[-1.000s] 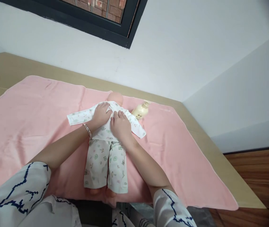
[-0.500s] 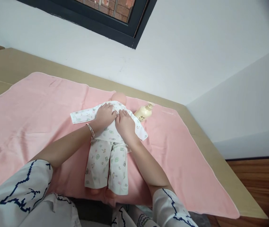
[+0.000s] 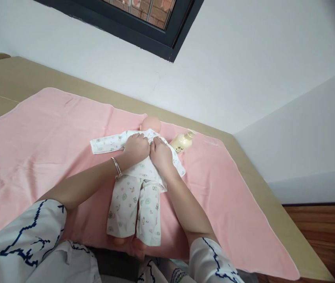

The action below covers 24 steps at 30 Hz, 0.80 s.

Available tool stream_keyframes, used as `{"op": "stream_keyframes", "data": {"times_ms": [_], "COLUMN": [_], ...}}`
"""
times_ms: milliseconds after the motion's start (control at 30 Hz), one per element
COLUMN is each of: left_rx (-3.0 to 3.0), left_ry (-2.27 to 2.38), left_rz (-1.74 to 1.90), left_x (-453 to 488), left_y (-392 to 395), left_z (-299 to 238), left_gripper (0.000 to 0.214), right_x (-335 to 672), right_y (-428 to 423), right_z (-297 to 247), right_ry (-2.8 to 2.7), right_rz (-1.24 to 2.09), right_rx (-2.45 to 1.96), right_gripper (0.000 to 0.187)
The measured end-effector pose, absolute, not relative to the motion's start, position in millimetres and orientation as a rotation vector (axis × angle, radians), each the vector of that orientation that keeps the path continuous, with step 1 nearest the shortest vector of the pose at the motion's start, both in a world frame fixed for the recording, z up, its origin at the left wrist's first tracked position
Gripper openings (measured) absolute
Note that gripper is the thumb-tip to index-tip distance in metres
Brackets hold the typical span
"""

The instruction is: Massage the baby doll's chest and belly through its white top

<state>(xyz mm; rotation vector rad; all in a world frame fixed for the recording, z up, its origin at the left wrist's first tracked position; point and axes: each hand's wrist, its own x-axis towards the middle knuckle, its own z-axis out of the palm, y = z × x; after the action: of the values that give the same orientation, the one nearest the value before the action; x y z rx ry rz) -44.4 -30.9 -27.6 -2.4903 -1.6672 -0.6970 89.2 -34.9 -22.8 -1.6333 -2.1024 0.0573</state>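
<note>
A baby doll (image 3: 152, 123) lies on its back, head toward the wall and feet toward me. It wears a white patterned baby shirt (image 3: 143, 169) and matching trousers (image 3: 124, 206). At the chest, my left hand (image 3: 137, 148) is closed on the shirt's front, a silver bangle on its wrist. My right hand (image 3: 161, 154) grips the cloth just beside it, knuckles up. Both sets of fingertips are hidden in the fabric, so I cannot tell what fastening, if any, they pinch. One shirt sleeve (image 3: 105, 144) stretches out flat to the left.
A pink blanket (image 3: 220, 196) covers most of the wooden table (image 3: 297, 236) under the doll. Right of the doll's head a pale yellow pump bottle (image 3: 182, 142) lies tilted. Behind the table is a white wall (image 3: 214, 70) with a dark window frame (image 3: 155, 37).
My left fingers, earlier spread flatter over the shirt, have curled into a grip. Both hands stay together at the chest. The view has shifted slightly.
</note>
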Motion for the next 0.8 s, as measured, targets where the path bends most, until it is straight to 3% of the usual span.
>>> {"op": "stream_keyframes", "data": {"times_ms": [200,467,800], "left_rx": [-2.491,-2.399,-2.383], "left_ry": [-1.782,-1.684,-1.699], "left_rz": [-0.875,-0.901,-0.769], "left_x": [-58.3,-47.5,-47.7], "left_y": [-1.9,-13.4,-20.7], "left_z": [-44.0,-52.2,-43.8], "left_gripper": [0.035,0.037,0.037], "right_x": [74.1,100.9,102.2], "right_y": [-54.2,-14.8,-15.3], "right_z": [-26.6,-37.0,-40.6], "right_ry": [-2.111,-2.168,-2.15], "right_rz": [-0.045,0.25,0.226], "right_rx": [-1.617,-1.474,-1.458], "right_gripper": [0.035,0.058,0.059]}}
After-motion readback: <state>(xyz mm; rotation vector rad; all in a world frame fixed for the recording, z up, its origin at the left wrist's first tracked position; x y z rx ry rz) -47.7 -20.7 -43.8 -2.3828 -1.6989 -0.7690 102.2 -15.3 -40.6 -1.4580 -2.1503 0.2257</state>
